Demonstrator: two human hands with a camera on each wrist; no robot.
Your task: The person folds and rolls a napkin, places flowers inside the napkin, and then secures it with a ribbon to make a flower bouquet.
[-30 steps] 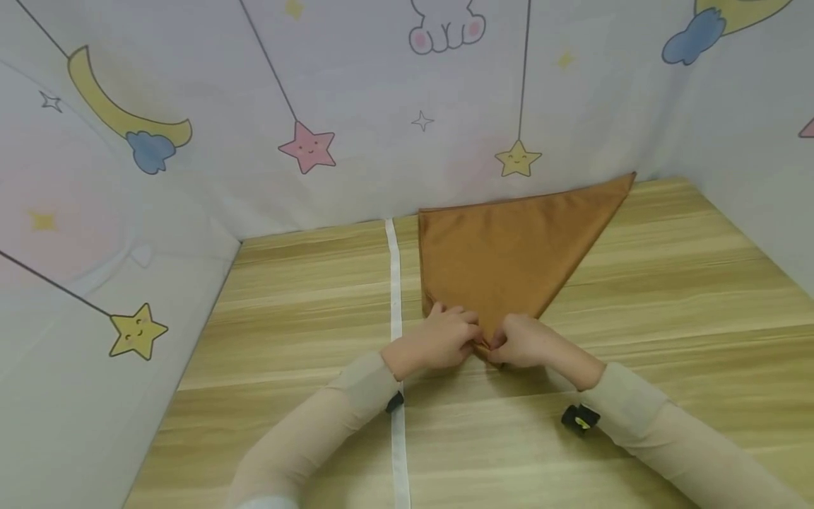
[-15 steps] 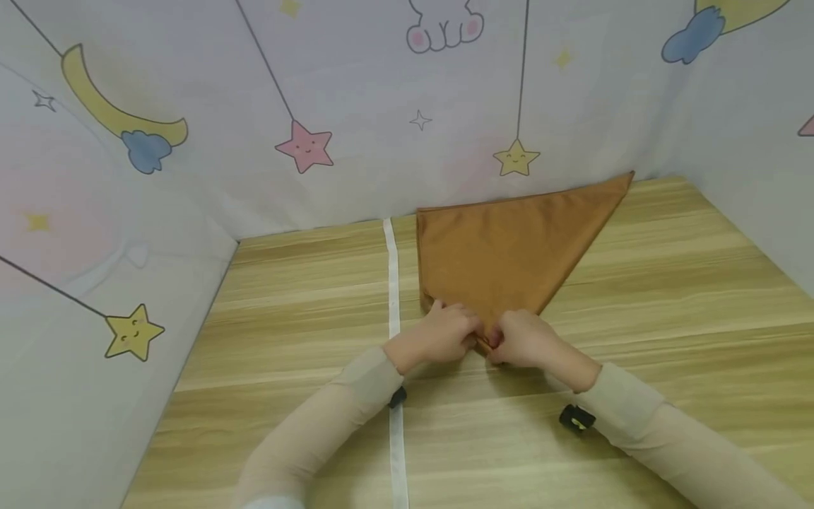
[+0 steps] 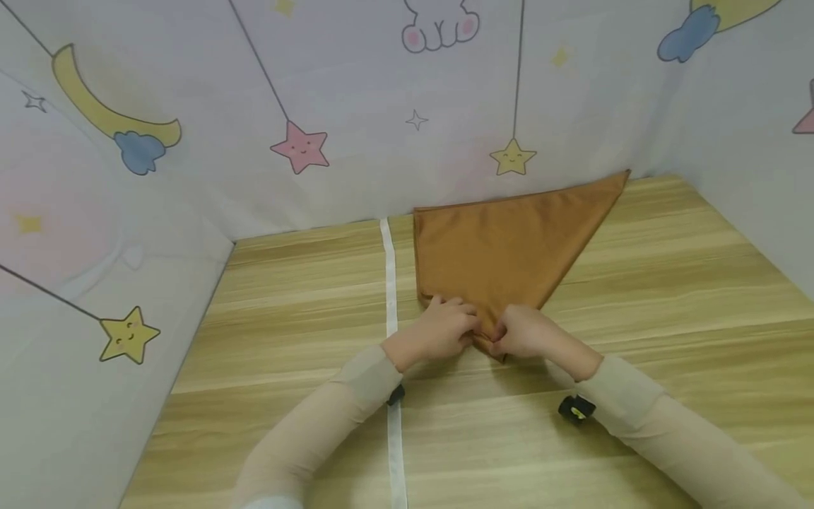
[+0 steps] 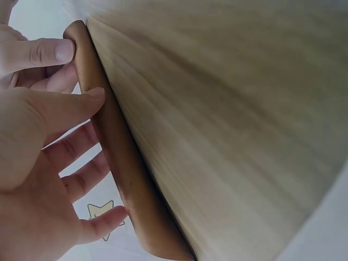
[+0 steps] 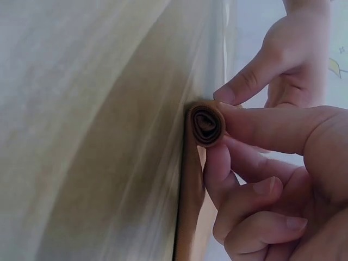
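A brown satin-like cloth [image 3: 496, 254] lies folded on the table, its far right corner drawn out to a point. Its near end is rolled into a narrow tube [image 4: 122, 157]. On the left part of this roll, my left hand [image 3: 439, 332] rests its thumb on top, with the fingers behind it. My right hand [image 3: 531, 332] pinches the roll near its right end between thumb and fingers. The spiral layers of the roll's end [image 5: 206, 124] show in the right wrist view. In the head view, both hands partly cover the roll.
A white strip [image 3: 391, 283] runs down the wood-grain table [image 3: 305, 297], left of the cloth. Pale fabric walls [image 3: 356, 85] printed with stars and moons enclose the back and sides. A small black device [image 3: 576, 408] sits by the right wrist.
Both hands stay on the roll. The right hand has shifted slightly away from the person, and the cloth's near edge has turned a little farther. The head view has drifted slightly.
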